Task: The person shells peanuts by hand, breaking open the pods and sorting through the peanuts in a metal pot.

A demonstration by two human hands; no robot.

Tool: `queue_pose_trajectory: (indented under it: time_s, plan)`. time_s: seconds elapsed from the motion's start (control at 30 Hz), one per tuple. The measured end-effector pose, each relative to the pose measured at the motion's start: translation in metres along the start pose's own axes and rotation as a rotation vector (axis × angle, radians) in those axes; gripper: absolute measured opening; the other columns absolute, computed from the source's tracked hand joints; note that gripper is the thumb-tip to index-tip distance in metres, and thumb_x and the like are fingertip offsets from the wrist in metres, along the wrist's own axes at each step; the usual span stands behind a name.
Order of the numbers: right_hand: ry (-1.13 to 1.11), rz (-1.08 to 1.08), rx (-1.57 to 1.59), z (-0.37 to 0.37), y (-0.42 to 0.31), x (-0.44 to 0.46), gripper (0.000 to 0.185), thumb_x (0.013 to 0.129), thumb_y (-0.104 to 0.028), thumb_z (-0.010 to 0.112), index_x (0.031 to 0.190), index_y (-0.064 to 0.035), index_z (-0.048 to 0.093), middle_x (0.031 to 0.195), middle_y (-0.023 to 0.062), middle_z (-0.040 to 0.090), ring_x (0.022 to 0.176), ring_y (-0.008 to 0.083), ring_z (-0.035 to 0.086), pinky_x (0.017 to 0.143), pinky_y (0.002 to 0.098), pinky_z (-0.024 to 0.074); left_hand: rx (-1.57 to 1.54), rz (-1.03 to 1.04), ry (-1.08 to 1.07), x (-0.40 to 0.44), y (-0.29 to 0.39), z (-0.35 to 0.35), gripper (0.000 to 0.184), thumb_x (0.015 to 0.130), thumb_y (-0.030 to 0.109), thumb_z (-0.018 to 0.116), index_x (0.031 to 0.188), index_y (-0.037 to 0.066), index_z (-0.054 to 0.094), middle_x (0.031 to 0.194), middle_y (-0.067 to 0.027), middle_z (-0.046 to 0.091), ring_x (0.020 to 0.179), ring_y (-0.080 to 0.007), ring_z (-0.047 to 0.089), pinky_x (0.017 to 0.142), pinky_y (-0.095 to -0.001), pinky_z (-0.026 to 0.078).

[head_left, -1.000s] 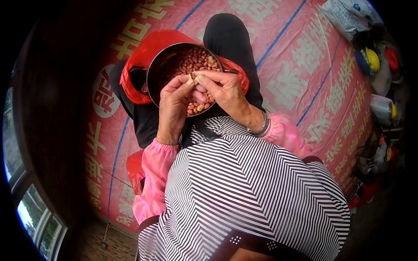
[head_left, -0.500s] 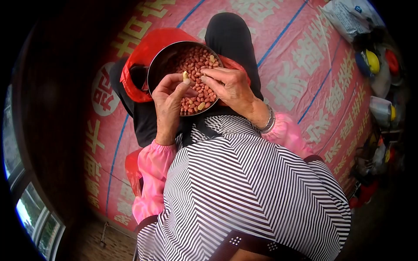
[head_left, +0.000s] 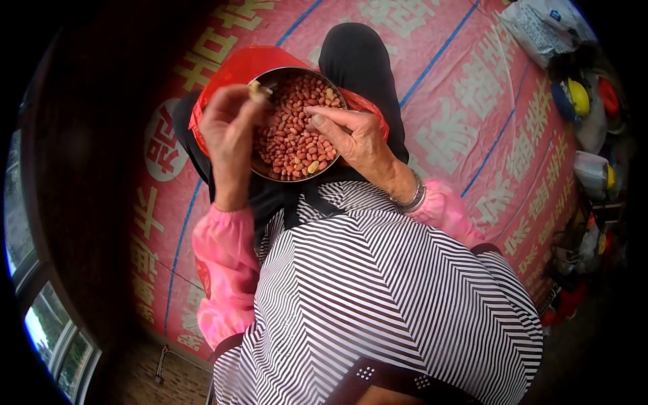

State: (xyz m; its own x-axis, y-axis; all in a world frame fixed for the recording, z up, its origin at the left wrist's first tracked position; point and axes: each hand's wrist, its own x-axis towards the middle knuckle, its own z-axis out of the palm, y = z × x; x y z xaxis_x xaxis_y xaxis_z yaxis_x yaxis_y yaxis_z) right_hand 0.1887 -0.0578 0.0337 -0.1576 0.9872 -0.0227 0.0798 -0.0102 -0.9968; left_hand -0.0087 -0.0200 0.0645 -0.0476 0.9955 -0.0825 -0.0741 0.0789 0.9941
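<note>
A dark metal pot [head_left: 282, 177] rests on my lap, full of shelled red peanuts [head_left: 295, 128] with a few pale unshelled ones among them. My left hand [head_left: 233, 125], slightly blurred, is over the pot's left edge and pinches a pale peanut shell [head_left: 256, 90] between thumb and fingertips. Above the right side of the pot is my right hand [head_left: 351, 135], its thumb and fingers held close together; whatever lies between the tips is too small to name. A red plastic bag [head_left: 243, 62] surrounds part of the pot.
Under me spreads a red sheet [head_left: 445, 135] with pale lettering and blue lines. Plastic bags [head_left: 545, 27], a yellow and blue item [head_left: 574, 96] and a clear container [head_left: 590, 170] stand along the right. A window [head_left: 50, 324] is at lower left.
Both hands were together over the pot a second ago. They have since parted: my left hand moved left and up with the shell, while my right hand stayed over the peanuts.
</note>
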Motion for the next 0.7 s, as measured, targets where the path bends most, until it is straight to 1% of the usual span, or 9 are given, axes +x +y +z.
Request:
queue_pose_trajectory:
  time_s: [0.03, 0.13, 0.23, 0.37, 0.4, 0.47, 0.53, 0.63, 0.7]
  plan:
    - [0.001, 0.010, 0.010, -0.001, 0.003, -0.001, 0.028, 0.093, -0.017, 0.066, 0.112, 0.0036, 0.067, 0.096, 0.0178, 0.072, 0.083, 0.0177, 0.070, 0.071, 0.0272, 0.0539, 0.122, 0.096, 0.067, 0.011, 0.005, -0.002, 0.014, 0.089, 0.006, 0.067, 0.099, -0.003, 0.065, 0.083, -0.0065, 0.068, 0.069, -0.0105, 0.062, 0.065, -0.0234, 0.051]
    - [0.024, -0.003, -0.039, -0.005, 0.007, -0.003, 0.027, 0.093, -0.015, 0.065, 0.112, 0.0036, 0.067, 0.092, 0.0170, 0.073, 0.082, 0.0163, 0.070, 0.071, 0.0265, 0.0537, 0.815, 0.322, 0.091, 0.049, 0.001, -0.022, 0.018, 0.088, 0.006, 0.068, 0.102, -0.005, 0.065, 0.084, -0.0061, 0.067, 0.074, -0.0102, 0.062, 0.064, -0.0263, 0.050]
    - [0.084, 0.039, -0.024, -0.011, 0.011, -0.005, 0.026, 0.094, -0.014, 0.063, 0.113, 0.0040, 0.067, 0.092, 0.0151, 0.073, 0.084, 0.0154, 0.070, 0.072, 0.0263, 0.0536, 1.073, 0.485, 0.096, 0.058, -0.005, -0.020, 0.020, 0.084, 0.008, 0.071, 0.100, -0.002, 0.065, 0.081, -0.0144, 0.069, 0.070, -0.0197, 0.066, 0.065, -0.0321, 0.052]
    - [0.187, 0.089, 0.028, -0.026, 0.010, -0.002, 0.029, 0.097, -0.016, 0.059, 0.115, 0.0056, 0.066, 0.093, 0.0120, 0.073, 0.084, 0.0155, 0.070, 0.074, 0.0260, 0.0548, 0.510, 0.285, -0.115, 0.034, -0.036, 0.004, 0.017, 0.083, 0.007, 0.072, 0.097, -0.001, 0.067, 0.081, -0.0125, 0.069, 0.072, -0.0185, 0.066, 0.069, -0.0305, 0.052]
    - [0.199, 0.103, 0.038, -0.029, 0.009, -0.001, 0.029, 0.097, -0.016, 0.059, 0.115, 0.0054, 0.066, 0.093, 0.0118, 0.073, 0.084, 0.0154, 0.070, 0.074, 0.0262, 0.0552, 0.591, 0.309, -0.176, 0.024, -0.029, 0.020, 0.015, 0.083, 0.006, 0.071, 0.096, 0.000, 0.067, 0.079, -0.0119, 0.067, 0.070, -0.0176, 0.065, 0.067, -0.0306, 0.052]
    - [0.222, 0.128, 0.061, -0.036, 0.008, 0.001, 0.029, 0.098, -0.017, 0.058, 0.115, 0.0051, 0.066, 0.093, 0.0116, 0.073, 0.084, 0.0150, 0.070, 0.074, 0.0267, 0.0560, 0.681, 0.241, -0.301, 0.014, -0.050, 0.038, 0.014, 0.079, 0.006, 0.071, 0.092, 0.002, 0.066, 0.083, -0.0154, 0.067, 0.071, -0.0290, 0.067, 0.064, -0.0372, 0.052]
    - [0.230, 0.110, 0.038, -0.039, 0.006, 0.003, 0.029, 0.099, -0.017, 0.058, 0.115, 0.0043, 0.066, 0.092, 0.0108, 0.073, 0.084, 0.0142, 0.070, 0.074, 0.0273, 0.0567, 0.881, 0.361, -0.289, 0.009, -0.069, 0.057, 0.020, 0.078, 0.013, 0.074, 0.092, 0.001, 0.067, 0.086, -0.0165, 0.068, 0.076, -0.0305, 0.067, 0.067, -0.0374, 0.052]
    - [0.227, 0.114, 0.070, -0.038, 0.005, 0.003, 0.029, 0.098, -0.017, 0.058, 0.116, 0.0046, 0.066, 0.092, 0.0102, 0.073, 0.085, 0.0142, 0.069, 0.075, 0.0265, 0.0563, 1.026, 0.315, -0.217, 0.016, -0.098, 0.077, 0.020, 0.075, 0.018, 0.073, 0.085, 0.002, 0.065, 0.087, -0.0184, 0.067, 0.081, -0.0373, 0.065, 0.068, -0.0438, 0.052]
    - [0.213, 0.133, 0.095, -0.036, 0.005, 0.001, 0.029, 0.098, -0.017, 0.059, 0.115, 0.0049, 0.066, 0.092, 0.0098, 0.073, 0.085, 0.0140, 0.069, 0.077, 0.0260, 0.0561, 1.114, 0.306, -0.240, 0.024, -0.106, 0.082, 0.019, 0.075, 0.018, 0.072, 0.083, 0.002, 0.064, 0.084, -0.0180, 0.067, 0.081, -0.0376, 0.065, 0.067, -0.0446, 0.051]
